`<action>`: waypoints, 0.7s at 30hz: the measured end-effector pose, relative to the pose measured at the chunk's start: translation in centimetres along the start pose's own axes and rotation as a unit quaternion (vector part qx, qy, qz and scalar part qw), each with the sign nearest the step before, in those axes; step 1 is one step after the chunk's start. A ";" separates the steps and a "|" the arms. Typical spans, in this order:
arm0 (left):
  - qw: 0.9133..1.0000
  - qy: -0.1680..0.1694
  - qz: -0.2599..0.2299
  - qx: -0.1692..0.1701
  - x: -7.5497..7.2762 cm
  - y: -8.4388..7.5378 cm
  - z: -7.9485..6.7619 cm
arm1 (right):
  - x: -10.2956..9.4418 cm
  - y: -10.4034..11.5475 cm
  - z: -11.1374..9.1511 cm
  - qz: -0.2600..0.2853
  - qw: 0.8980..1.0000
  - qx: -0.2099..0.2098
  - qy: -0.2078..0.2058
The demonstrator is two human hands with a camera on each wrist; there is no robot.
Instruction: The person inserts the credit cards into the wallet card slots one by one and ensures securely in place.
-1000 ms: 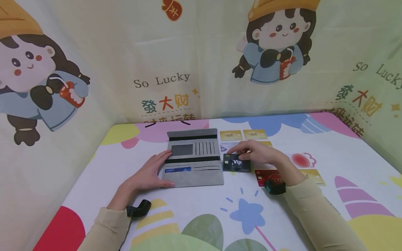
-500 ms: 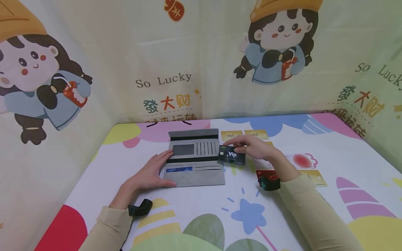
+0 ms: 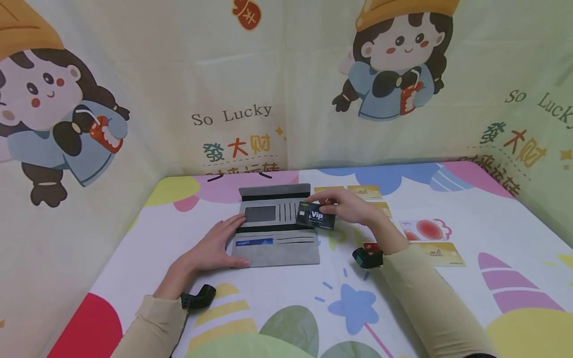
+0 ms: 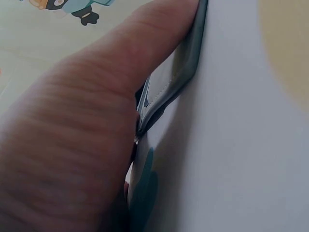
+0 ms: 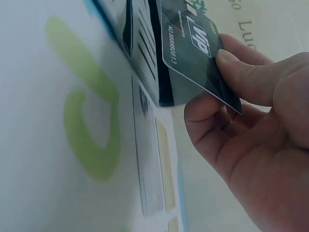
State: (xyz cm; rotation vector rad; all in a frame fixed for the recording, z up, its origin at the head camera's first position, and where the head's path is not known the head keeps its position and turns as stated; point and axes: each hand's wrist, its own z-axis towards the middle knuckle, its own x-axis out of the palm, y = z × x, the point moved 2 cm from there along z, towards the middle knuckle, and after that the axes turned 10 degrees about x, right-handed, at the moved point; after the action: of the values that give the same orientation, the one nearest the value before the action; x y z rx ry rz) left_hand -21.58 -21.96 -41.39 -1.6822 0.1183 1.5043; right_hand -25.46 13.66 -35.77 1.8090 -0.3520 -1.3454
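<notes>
A grey wallet lies unfolded on the table, with a blue card tucked in a lower slot at its left. My left hand rests along the wallet's left side, fingers extended. In the left wrist view the thumb lies over the wallet's edge. My right hand pinches a black Vip card between thumb and fingers. The card is slightly tilted and overlaps the right part of the wallet, over its upright slots in the head view.
Gold cards lie at the back right of the wallet, partly behind my right hand. Another gold card and a red card, mostly hidden by the wrist, lie nearer. The patterned cloth covers the table; a printed curtain stands behind.
My right hand has picked the black Vip card up from the table and carried it left over the wallet's right part. The left hand has stayed put.
</notes>
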 end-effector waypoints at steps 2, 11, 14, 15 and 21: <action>1.000 0.000 -0.001 0.000 0.0 0.1 0.0 | 0.4 0.3 0.4 0.006 1.000 -0.003 0.001; 1.000 -0.003 -0.004 0.003 0.1 0.3 0.1 | 2.2 1.2 2.1 0.000 1.000 -0.015 -0.003; 1.000 -0.001 -0.005 -0.003 0.1 0.3 0.1 | 2.6 1.5 2.4 -0.004 1.000 -0.013 -0.001; 1.000 0.000 -0.004 -0.004 0.1 0.3 0.1 | 2.7 1.6 2.5 -0.004 1.000 -0.011 0.000; 1.000 0.003 -0.001 -0.009 0.1 0.2 0.2 | 3.4 2.2 3.0 -0.001 1.000 0.005 0.001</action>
State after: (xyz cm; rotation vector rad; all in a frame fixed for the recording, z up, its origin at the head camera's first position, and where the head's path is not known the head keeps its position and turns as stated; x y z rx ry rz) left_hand -21.82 -21.94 -41.62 -1.6998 0.1070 1.5031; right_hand -26.29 8.74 -36.57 1.8198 -0.3567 -1.3449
